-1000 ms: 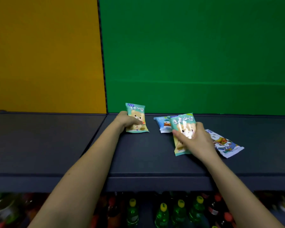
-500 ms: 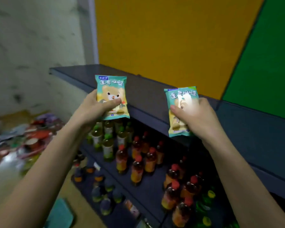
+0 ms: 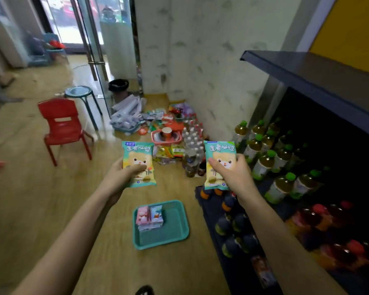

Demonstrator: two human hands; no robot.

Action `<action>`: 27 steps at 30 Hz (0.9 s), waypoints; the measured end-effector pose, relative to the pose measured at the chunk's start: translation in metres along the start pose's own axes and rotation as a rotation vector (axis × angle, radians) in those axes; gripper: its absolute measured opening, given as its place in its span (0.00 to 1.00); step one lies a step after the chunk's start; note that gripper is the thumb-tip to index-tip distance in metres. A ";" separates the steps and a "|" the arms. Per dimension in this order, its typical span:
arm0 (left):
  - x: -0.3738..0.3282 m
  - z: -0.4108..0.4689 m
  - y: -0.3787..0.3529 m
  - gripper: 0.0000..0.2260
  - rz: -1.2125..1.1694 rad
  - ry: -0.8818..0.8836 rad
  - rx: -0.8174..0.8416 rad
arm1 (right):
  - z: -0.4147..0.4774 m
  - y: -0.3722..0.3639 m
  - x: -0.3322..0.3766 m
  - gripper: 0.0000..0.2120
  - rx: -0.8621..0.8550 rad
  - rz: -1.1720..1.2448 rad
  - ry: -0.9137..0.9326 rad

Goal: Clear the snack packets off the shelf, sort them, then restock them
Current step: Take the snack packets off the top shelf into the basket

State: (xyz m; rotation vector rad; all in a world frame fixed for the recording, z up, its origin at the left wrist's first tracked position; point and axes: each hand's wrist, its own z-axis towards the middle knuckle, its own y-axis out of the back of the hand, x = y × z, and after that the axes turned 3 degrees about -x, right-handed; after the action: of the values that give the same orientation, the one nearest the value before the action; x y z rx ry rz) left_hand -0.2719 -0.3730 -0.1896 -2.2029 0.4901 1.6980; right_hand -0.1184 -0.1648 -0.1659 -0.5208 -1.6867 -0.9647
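Left hand [image 3: 120, 179] curled round the left bear packet [image 3: 138, 160], thumb across its front, held upright above and left of the teal tray [image 3: 173, 227] on the floor; right hand [image 3: 237, 178] likewise grips the right bear packet [image 3: 219, 155] above and right of the tray; pink and blue packets [image 3: 150, 217] stacked in the tray's far-left corner.

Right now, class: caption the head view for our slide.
Left hand grips the left bear packet, right hand the right bear packet, above a teal tray.
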 end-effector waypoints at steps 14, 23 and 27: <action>0.156 0.201 0.118 0.05 0.062 0.410 -0.055 | 0.121 -0.252 -0.119 0.26 0.206 -0.070 -0.309; 0.385 0.308 0.130 0.06 0.051 0.514 -0.199 | 0.192 -0.374 -0.339 0.17 0.292 -0.125 -0.408; 0.504 0.355 0.130 0.02 0.058 0.480 -0.210 | 0.217 -0.423 -0.456 0.16 0.309 -0.113 -0.401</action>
State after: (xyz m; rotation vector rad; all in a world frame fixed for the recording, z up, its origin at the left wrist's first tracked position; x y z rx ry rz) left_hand -0.5172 -0.3689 -0.7705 -2.7880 0.5085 1.2841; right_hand -0.4080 -0.1764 -0.7579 -0.4332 -2.2004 -0.6861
